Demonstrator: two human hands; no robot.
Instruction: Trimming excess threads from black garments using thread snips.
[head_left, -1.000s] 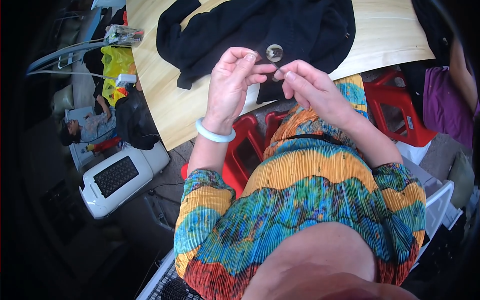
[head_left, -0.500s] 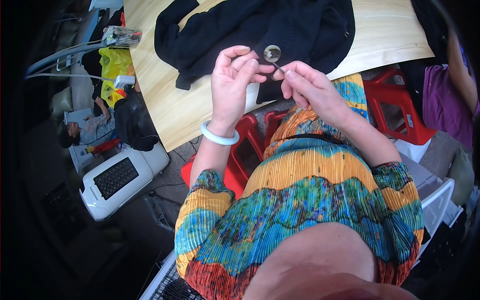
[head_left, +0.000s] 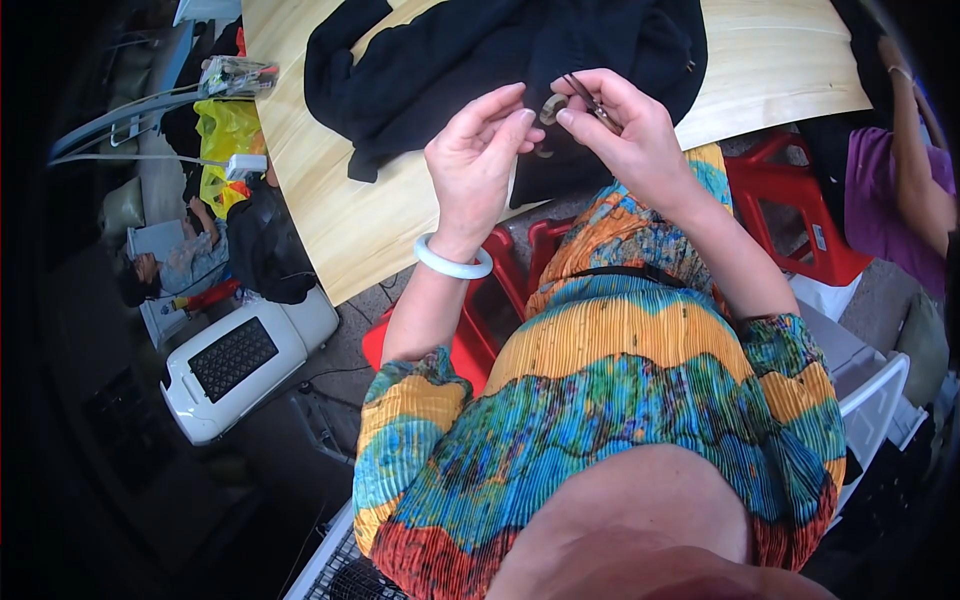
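A round, pale button (head_left: 551, 108) sits at the near edge of a black garment (head_left: 470, 60), right at the fingertips of both hands. The right hand (head_left: 625, 135) is closed in a pinch on what looks like a thin needle or small tool (head_left: 583, 95) angled across the button; it is too fine to tell which. The left hand (head_left: 478, 165) steadies the cloth and button, its thumb and forefinger drawn together against the button's left side, a white bangle (head_left: 452, 262) on its wrist.

As a judgement, the sewing on this 1 button is in mid course: the button already lies in place on the fabric, but the tool is at it and no thread end or knot can be made out, so fastening off appears left to do.

The garment spreads over a light wooden table (head_left: 770, 60). Below the table edge stand red plastic stools (head_left: 790, 215). To the left on the floor lie a white appliance (head_left: 240, 360) and a yellow bag (head_left: 225, 135). At the right edge, another person's arm (head_left: 915, 150) shows beside a purple top.
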